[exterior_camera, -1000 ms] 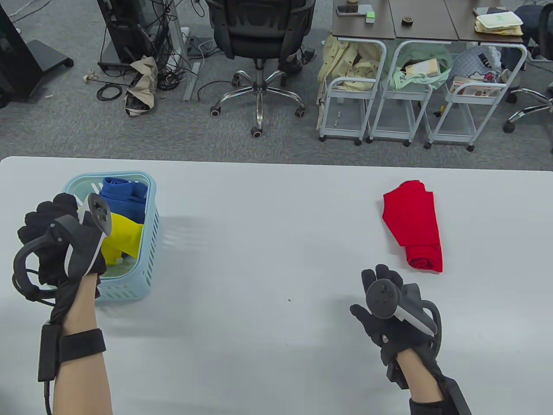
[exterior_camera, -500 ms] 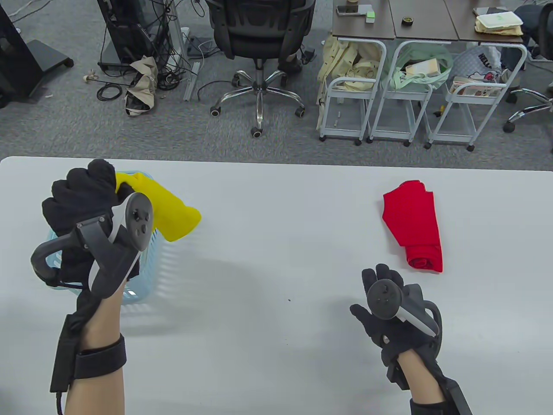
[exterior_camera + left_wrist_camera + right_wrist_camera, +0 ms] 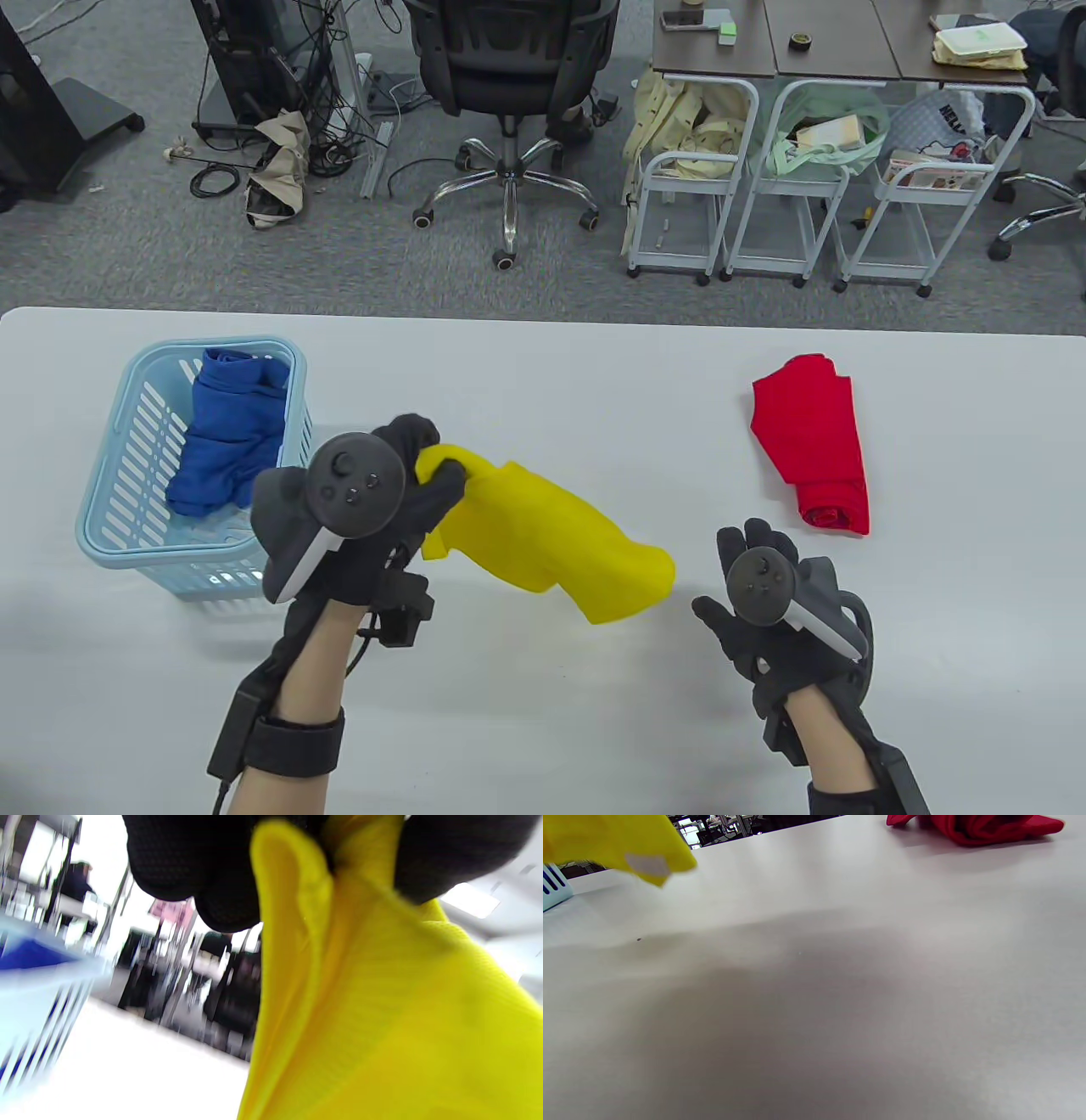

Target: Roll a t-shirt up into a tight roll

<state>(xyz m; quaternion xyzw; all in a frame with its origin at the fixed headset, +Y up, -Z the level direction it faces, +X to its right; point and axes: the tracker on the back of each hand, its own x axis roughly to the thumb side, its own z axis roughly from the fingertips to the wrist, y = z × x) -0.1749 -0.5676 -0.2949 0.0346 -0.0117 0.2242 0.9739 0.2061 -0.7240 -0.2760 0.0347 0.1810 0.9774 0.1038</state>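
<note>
My left hand [image 3: 428, 475] grips one end of a yellow t-shirt [image 3: 551, 543] and holds it in the air over the middle of the white table [image 3: 543, 399]. In the left wrist view the gloved fingers [image 3: 191, 861] pinch the yellow t-shirt [image 3: 382, 1005] from above. The shirt's loose end hangs toward my right hand [image 3: 747, 569], which lies flat and open on the table, holding nothing. A rolled red t-shirt [image 3: 819, 446] lies at the right; the right wrist view shows the red t-shirt [image 3: 975, 827] at its top edge and the yellow t-shirt [image 3: 615, 844] at top left.
A light blue basket [image 3: 110, 509] stands at the table's left with a blue t-shirt [image 3: 225, 433] inside. Beyond the table's far edge are an office chair [image 3: 509, 76], white carts [image 3: 764, 195] and cables on the carpet.
My left hand lifted the yellow t-shirt out of the basket and carried it right, toward the table's middle. The blue t-shirt now shows uncovered. My right hand has barely moved.
</note>
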